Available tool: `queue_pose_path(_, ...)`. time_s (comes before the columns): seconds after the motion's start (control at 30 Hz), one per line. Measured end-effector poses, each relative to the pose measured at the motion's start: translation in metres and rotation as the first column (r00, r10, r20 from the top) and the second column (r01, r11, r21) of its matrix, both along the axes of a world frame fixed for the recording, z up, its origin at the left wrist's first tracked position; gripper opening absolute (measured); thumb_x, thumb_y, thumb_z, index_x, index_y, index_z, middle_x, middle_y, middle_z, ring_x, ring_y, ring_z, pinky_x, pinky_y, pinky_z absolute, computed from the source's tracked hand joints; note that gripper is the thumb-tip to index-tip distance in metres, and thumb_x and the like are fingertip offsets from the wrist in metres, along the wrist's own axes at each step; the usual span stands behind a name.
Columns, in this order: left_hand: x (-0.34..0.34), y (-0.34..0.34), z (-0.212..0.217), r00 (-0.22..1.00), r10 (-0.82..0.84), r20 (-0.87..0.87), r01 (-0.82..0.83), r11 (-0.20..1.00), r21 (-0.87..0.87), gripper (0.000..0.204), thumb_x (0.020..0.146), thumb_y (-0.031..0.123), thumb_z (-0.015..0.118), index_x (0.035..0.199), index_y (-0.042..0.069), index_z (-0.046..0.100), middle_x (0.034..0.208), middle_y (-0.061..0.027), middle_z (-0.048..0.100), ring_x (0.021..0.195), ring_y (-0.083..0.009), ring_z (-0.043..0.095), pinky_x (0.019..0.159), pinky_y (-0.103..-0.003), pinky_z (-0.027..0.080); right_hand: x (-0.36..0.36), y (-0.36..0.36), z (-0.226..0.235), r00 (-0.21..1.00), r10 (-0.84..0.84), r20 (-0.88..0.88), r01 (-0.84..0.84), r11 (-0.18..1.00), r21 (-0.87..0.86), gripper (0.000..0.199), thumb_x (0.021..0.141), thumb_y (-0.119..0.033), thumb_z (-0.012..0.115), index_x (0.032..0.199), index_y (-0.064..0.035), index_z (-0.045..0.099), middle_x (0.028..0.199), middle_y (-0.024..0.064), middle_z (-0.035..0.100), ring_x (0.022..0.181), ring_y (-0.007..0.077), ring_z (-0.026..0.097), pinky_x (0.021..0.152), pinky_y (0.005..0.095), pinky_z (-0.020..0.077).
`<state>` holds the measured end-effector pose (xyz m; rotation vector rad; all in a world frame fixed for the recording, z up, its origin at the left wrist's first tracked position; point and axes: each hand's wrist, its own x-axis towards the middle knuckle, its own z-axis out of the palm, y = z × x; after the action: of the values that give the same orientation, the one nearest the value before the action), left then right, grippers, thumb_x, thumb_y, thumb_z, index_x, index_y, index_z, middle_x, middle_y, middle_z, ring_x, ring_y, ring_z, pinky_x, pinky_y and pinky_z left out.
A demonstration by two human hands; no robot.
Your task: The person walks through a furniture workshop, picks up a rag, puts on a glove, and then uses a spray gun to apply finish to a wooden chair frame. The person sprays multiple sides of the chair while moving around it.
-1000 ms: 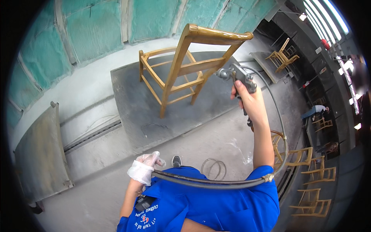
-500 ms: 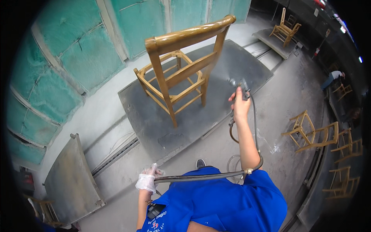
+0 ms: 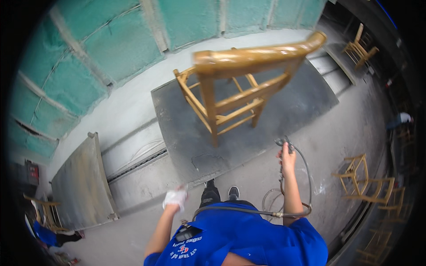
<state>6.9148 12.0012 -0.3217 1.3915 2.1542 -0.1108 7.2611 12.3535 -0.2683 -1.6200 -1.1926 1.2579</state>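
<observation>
A wooden chair frame (image 3: 235, 88) with no seat stands on a grey platform (image 3: 284, 106) in front of me. My right hand (image 3: 287, 158) is lowered beside the platform's near edge and grips a spray gun (image 3: 282, 144), its hose (image 3: 248, 212) looping down and across my blue shirt. My left hand (image 3: 176, 198), in a white glove, hangs low by my side near the hose; whether it holds the hose I cannot tell.
Teal panelled walls (image 3: 124, 48) stand behind the platform. A grey board (image 3: 82, 181) leans at the left. Several unfinished wooden chairs (image 3: 368, 186) are stacked at the right, another chair (image 3: 361, 46) stands at the far back right. Hose coils (image 3: 271, 199) lie by my feet.
My right hand has dropped with the spray gun from chair height to beside the platform edge. My view has shifted closer over the chair.
</observation>
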Motion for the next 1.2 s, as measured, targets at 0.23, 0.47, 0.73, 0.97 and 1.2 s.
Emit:
queue_pose_path(0.23,-0.172,0.233,0.051,0.879,0.381,0.286,-0.468,0.800,0.376,0.044,0.091,0.039,0.046,0.129,0.019,0.057,0.118,-0.0175,0.064,0.112,-0.0366,0.059,0.096,-0.044,0.046,-0.013,-0.011,0.061,0.969,-0.086,0.233,0.078,0.996,0.043,0.035,0.098,-0.047,0.052,0.096,-0.0126,0.056,0.070,-0.0020,0.057,0.060,0.0082,0.059,0.045,0.0224,0.0363)
queue_pose_path(0.47,-0.298,0.411,0.047,0.978,0.179,0.103,-0.201,0.944,0.264,0.046,0.088,0.029,0.051,0.133,0.018,0.053,0.128,-0.0143,0.061,0.119,-0.0339,0.058,0.099,-0.044,0.047,-0.033,-0.044,0.086,0.912,-0.269,0.310,0.286,0.958,-0.009,0.037,0.098,-0.051,0.051,0.092,-0.0146,0.055,0.067,-0.0017,0.058,0.057,0.0101,0.060,0.043,0.0229,0.0363)
queue_pose_path(0.73,-0.338,0.484,0.027,0.996,0.066,-0.068,-0.052,0.980,0.189,0.045,0.098,0.030,0.039,0.141,0.021,0.047,0.138,-0.0116,0.054,0.125,-0.0326,0.055,0.104,-0.043,0.044,-0.036,-0.075,0.096,0.851,-0.381,0.362,0.356,0.924,0.136,0.030,0.099,-0.041,0.052,0.090,-0.0127,0.055,0.069,-0.0007,0.058,0.058,0.0106,0.062,0.043,0.0232,0.0376)
queue_pose_path(0.97,-0.341,0.448,0.064,0.977,-0.140,-0.158,0.157,0.983,0.097,0.074,0.075,0.049,0.074,0.137,0.015,0.050,0.122,-0.0137,0.065,0.113,-0.0300,0.062,0.095,-0.040,0.050,-0.045,-0.071,0.107,0.875,-0.391,0.284,0.389,0.919,0.066,0.028,0.099,-0.037,0.052,0.090,-0.0118,0.056,0.071,0.0002,0.061,0.063,0.0112,0.064,0.044,0.0236,0.0373)
queue_pose_path(1.2,-0.342,0.315,0.031,0.964,0.212,-0.163,-0.196,0.975,0.106,0.085,0.075,0.055,0.071,0.145,0.017,0.040,0.110,-0.0185,0.068,0.100,-0.0332,0.067,0.087,-0.042,0.052,-0.062,-0.026,0.124,0.919,-0.375,0.119,0.379,0.925,-0.011,0.035,0.099,-0.047,0.051,0.099,-0.0120,0.055,0.076,0.0009,0.061,0.064,0.0112,0.063,0.047,0.0234,0.0393)
